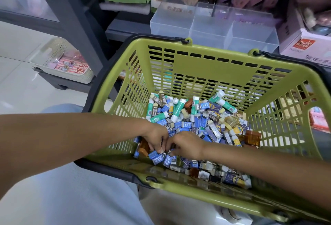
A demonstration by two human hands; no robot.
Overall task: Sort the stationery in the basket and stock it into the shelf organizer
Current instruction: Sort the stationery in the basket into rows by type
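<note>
Digging at the near-left corner of the green basket (193, 60), my left hand (156, 136) and right hand (188, 145) pinch blue-sleeved erasers (158, 158), "2B" legible on erasers toward its far-left corner.

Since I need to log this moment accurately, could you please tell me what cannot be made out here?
- Head view: fingertips of both hands are buried among blue erasers; exact grip unclear.
- Clear organizer: frosted walls hide any contents.
- Eraser labels: too small to read.
- Basket near rim: blurred, cut off at the bottom right.
</note>
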